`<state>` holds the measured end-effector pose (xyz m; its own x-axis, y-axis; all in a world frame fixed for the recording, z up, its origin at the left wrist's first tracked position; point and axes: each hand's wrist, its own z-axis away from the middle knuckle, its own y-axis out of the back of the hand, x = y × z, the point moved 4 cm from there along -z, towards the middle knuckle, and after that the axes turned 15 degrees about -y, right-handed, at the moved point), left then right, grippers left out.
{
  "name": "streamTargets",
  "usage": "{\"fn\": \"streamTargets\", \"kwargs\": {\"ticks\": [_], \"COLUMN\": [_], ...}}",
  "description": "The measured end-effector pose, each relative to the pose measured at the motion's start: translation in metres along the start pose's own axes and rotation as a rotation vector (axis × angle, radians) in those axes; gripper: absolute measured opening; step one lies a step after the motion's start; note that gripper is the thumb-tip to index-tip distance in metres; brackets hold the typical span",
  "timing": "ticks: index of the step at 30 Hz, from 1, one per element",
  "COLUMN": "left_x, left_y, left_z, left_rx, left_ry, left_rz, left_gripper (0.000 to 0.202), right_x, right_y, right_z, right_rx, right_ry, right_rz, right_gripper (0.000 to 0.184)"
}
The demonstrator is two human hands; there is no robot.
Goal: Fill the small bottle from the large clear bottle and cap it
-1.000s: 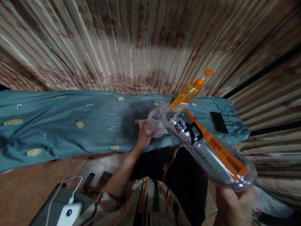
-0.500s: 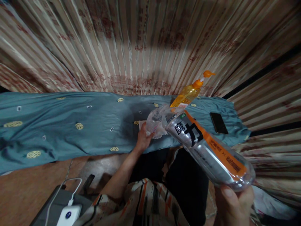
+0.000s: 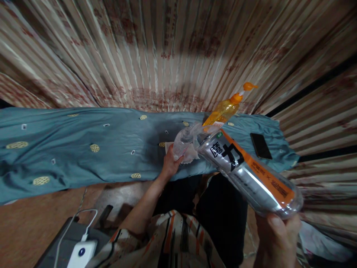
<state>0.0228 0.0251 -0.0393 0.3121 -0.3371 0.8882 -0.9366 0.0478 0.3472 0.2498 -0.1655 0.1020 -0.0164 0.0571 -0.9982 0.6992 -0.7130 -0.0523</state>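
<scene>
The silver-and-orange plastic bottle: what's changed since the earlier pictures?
The right hand and the base of the silver-and-orange plastic bottle shifted slightly up the picture. Nothing was taken or let go: the left hand still holds the clear plastic container. The black rectangular phone stayed put.

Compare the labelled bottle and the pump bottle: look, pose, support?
Look: the labelled bottle is clear with a silver-and-orange wrap; the pump bottle is yellow-orange with an orange pump top.
Pose: the labelled bottle is tilted, neck end lower; the pump bottle has its pump top uppermost.
Support: the right hand holds the labelled bottle up; the pump bottle stands on the blue cloth.
Shared: both are see-through and show orange.
</scene>
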Motion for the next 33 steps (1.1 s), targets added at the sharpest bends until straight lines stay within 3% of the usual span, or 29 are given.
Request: {"fn": "streamTargets", "kwargs": {"ticks": [15,29,33], "left_x": [0.002,0.002,-0.001], "left_y": [0.001,0.000,-0.001], "left_z": [0.000,0.001,0.001], "left_rx": [-0.009,0.013,0.006], "left_ry": [0.004,-0.013,-0.003], "left_rz": [0.010,0.029,0.010], "left_gripper": [0.056,0.057,0.057], "right_x": [-0.006,-0.016,-0.014], "right_y": [-0.004,-0.009,-0.006], "right_z": [0.004,0.019,0.020], "right_rx": [0.012,0.108,0.075], "right_ry": [-0.035,-0.045,-0.038], "right_rz": [-0.022,0.101,0.109], "right_gripper": [0.068,0.082,0.085]}}
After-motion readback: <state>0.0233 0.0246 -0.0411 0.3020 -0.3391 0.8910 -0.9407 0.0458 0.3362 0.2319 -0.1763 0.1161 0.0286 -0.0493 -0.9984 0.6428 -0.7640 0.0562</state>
